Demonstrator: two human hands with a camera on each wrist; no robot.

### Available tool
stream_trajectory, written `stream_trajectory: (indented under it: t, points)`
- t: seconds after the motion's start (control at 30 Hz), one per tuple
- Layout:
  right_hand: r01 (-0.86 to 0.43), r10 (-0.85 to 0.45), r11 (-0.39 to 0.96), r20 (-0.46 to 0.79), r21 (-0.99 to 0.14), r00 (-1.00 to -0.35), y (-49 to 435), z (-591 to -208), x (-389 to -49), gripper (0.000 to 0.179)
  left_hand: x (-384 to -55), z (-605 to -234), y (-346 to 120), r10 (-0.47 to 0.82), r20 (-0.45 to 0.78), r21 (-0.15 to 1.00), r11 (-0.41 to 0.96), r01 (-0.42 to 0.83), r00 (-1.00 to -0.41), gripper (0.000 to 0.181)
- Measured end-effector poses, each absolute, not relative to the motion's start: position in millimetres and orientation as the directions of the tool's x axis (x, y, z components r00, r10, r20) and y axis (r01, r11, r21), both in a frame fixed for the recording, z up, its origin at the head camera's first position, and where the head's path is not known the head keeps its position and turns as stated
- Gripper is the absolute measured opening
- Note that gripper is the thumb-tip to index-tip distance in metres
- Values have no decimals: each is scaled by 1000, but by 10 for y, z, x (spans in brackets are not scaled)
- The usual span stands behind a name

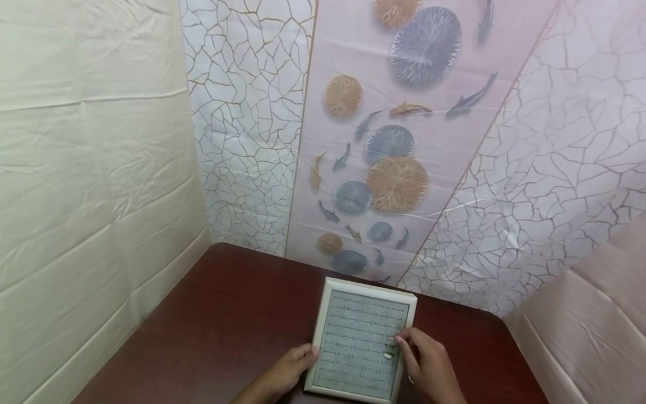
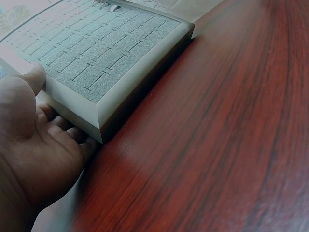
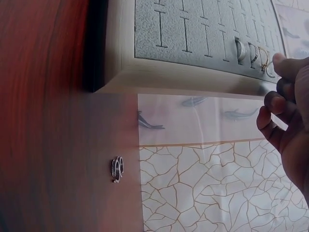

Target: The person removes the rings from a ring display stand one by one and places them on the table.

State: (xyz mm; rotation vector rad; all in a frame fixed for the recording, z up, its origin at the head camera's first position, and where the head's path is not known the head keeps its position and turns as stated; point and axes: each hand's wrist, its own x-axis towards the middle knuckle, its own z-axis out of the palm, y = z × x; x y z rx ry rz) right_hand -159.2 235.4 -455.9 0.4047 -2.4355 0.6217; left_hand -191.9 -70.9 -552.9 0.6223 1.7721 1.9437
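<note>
A ring display tray, with a pale frame and a grey padded face cut with rows of slots, is held tilted above the dark red table. My left hand grips its left edge; in the left wrist view the thumb is on the frame and the fingers are underneath. At the right side of the padding, my right hand pinches a thin ring at a slot. Beside it in the same row stand a gold ring and a wide silver ring.
Silver rings lie on the table to the right of the tray. A patterned cloth with fish and round shapes hangs behind the table. Cream cloth hangs at the left side.
</note>
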Motion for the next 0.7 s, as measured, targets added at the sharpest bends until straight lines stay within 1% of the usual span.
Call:
stream_trajectory:
  t: [0.23,0.47,0.57,0.7]
  points:
    - [-360,-104,861,568,-359,-817,2339,-4538,-1567,19,-1921,-5511,-713,599,43,997,-78,-4,-799,47]
    - [-382,-122,841,552,-384,-825,2315,-4524,-1546,14,-1900,-5497,-714,588,44,998,-62,10,-808,47]
    - [-373,-111,824,525,-425,-844,2329,-4523,-1522,13,-1899,-5527,-709,589,49,997,-73,7,-807,47]
    - [-310,-68,809,444,-500,-893,2358,-4510,-1476,5,-1912,-5549,-707,598,52,995,-103,-12,-800,48]
